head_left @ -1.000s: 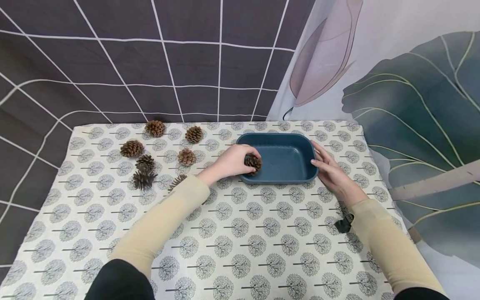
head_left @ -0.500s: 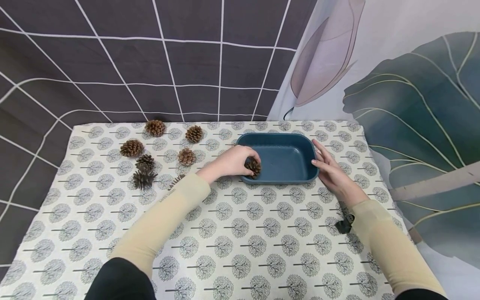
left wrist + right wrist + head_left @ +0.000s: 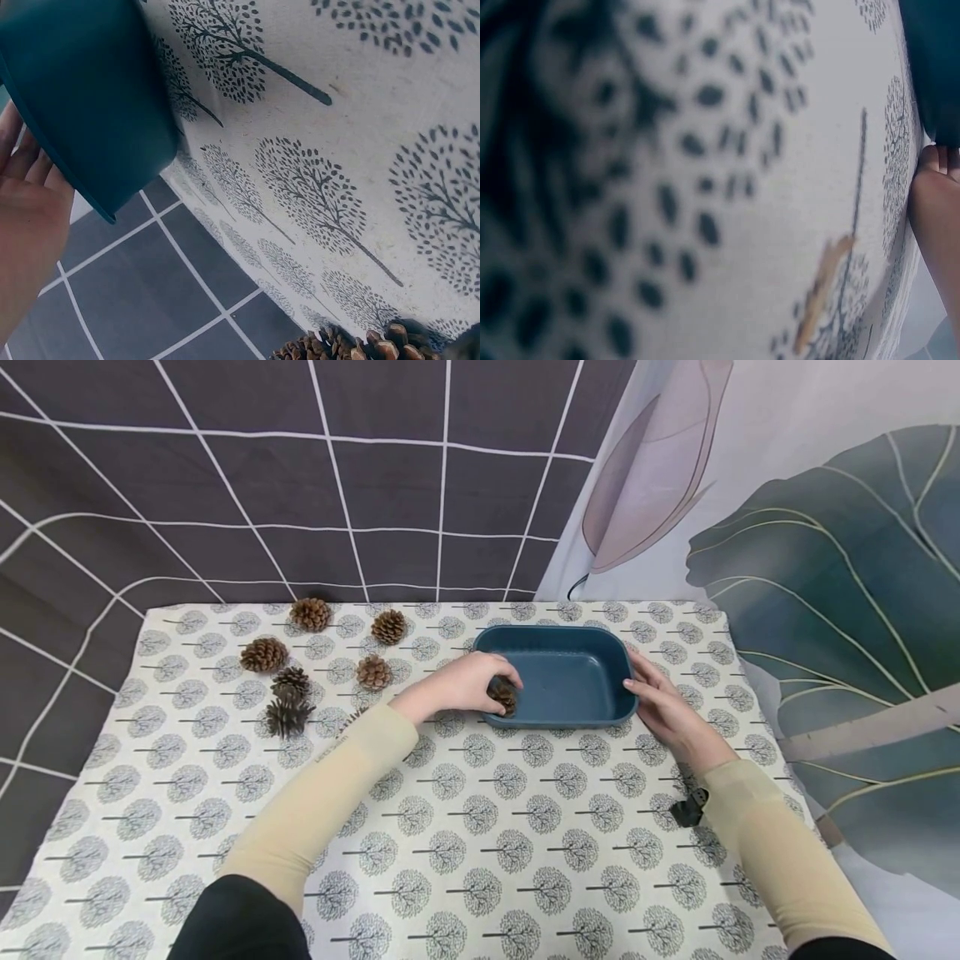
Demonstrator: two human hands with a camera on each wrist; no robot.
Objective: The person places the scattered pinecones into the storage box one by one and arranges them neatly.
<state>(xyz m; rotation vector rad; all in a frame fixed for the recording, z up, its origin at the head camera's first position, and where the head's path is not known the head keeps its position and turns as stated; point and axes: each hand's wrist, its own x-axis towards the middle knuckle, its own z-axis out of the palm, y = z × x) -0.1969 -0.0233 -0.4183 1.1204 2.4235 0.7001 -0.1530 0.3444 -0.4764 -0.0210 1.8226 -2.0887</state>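
A dark blue rectangular basin (image 3: 566,724) sits toward the back of the table. Inside its left end, my left hand (image 3: 467,685) grips a brown pine cone (image 3: 503,696) between thumb and fingers, partly covering it. At the opposite end, my right hand (image 3: 670,710) holds the basin, thumb over the rim and the other fingers outside the wall. In the left wrist view, the left hand (image 3: 34,210) reaches past the basin rim (image 3: 56,161), and the held cone is hidden. The right wrist view catches the right hand (image 3: 934,195) against the basin (image 3: 934,67).
Several pine cones (image 3: 264,656) lie scattered on the tree-print tablecloth (image 3: 480,827) at the left; one cone (image 3: 356,717) is partly behind the left sleeve. A small tan fragment (image 3: 823,296) lies on the cloth. Dark grid fabric (image 3: 390,485) hangs behind the table.
The left hand has shifted the pine cone slightly left and toward me inside the basin. The right hand stays at the basin's right end, its index finger slightly lower against the wall.
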